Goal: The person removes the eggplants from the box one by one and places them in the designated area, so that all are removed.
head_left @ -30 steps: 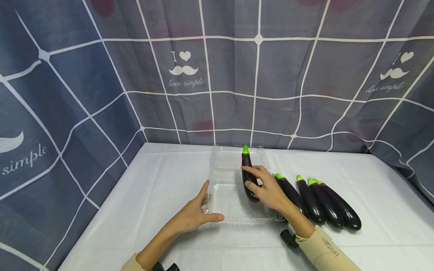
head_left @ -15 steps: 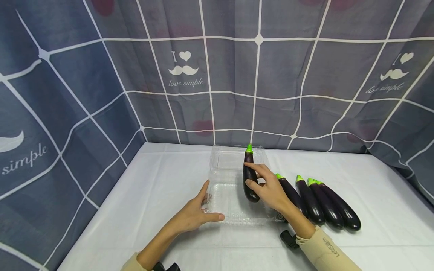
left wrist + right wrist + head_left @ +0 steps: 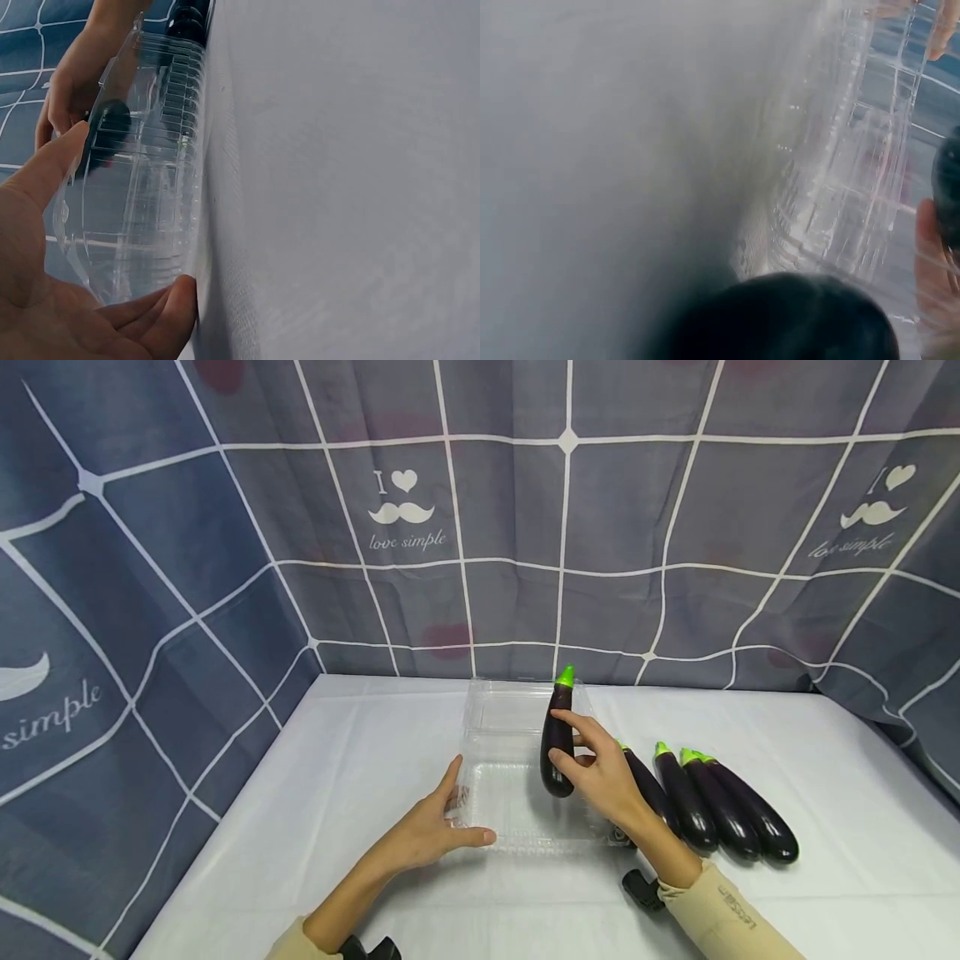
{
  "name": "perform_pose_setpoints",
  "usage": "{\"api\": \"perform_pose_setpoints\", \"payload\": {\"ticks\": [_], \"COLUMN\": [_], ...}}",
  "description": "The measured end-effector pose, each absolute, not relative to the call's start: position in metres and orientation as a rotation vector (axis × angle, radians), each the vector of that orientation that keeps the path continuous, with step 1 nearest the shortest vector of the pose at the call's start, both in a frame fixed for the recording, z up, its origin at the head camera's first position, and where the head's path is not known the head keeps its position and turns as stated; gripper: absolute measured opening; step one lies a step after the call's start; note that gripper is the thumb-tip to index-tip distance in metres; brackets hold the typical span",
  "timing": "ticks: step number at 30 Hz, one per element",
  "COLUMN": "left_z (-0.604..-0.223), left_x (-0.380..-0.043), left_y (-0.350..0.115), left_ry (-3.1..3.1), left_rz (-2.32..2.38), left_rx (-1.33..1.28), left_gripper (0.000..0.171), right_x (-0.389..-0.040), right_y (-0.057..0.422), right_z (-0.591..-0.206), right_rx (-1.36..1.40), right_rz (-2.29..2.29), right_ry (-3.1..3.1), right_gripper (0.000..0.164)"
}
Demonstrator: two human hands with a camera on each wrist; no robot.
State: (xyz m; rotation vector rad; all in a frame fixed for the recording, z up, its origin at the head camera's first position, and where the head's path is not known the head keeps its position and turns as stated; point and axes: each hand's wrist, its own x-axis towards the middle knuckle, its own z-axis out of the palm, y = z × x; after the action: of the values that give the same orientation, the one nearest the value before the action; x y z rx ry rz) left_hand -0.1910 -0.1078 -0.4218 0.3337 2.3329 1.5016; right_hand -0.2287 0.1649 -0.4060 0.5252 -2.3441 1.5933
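Observation:
My right hand (image 3: 606, 772) grips a dark purple eggplant (image 3: 557, 747) with a bright green stem end, its thumb and fingers round the middle. The eggplant is held over the right side of a clear plastic clamshell box (image 3: 502, 806), whose lid lies open toward the back. At the box's left side, my left hand (image 3: 427, 831) spreads thumb and fingers along the corner. In the left wrist view its fingertips (image 3: 180, 300) lie against the box wall (image 3: 142, 247) near the table. The right wrist view shows the held eggplant (image 3: 949, 187) at the right edge.
Several more eggplants (image 3: 720, 806) lie side by side on the white cloth-covered table (image 3: 360, 735), right of the box. The nearest is partly hidden by my right forearm. Behind and to the left hangs a grey-blue checked curtain (image 3: 517, 510).
My right hand has raised the eggplant slightly and shifted it a little to the right, its stem end now leaning right. My left hand stays at the box. The head view has shifted slightly.

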Motion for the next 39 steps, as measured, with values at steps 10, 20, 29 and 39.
{"api": "perform_pose_setpoints", "payload": {"ticks": [10, 20, 29, 39], "left_z": [-0.421, -0.421, -0.422, -0.423], "left_x": [-0.19, -0.19, -0.191, -0.191], "left_y": [-0.108, -0.109, -0.108, -0.109], "left_ry": [2.349, 2.318, 2.324, 2.328], "left_rz": [1.47, 1.51, 1.498, 1.494], "left_rx": [0.339, 0.36, 0.373, 0.364], "left_gripper": [0.118, 0.119, 0.118, 0.119], "right_x": [-0.215, -0.196, -0.171, -0.154], "right_y": [0.188, 0.233, 0.274, 0.33], "right_z": [-0.386, -0.369, -0.368, -0.371], "right_rx": [0.518, 0.481, 0.472, 0.386], "right_rz": [1.574, 1.351, 1.175, 1.049], "right_ry": [-2.307, -2.469, -2.489, -2.602], "right_gripper": [0.054, 0.054, 0.058, 0.056]}}
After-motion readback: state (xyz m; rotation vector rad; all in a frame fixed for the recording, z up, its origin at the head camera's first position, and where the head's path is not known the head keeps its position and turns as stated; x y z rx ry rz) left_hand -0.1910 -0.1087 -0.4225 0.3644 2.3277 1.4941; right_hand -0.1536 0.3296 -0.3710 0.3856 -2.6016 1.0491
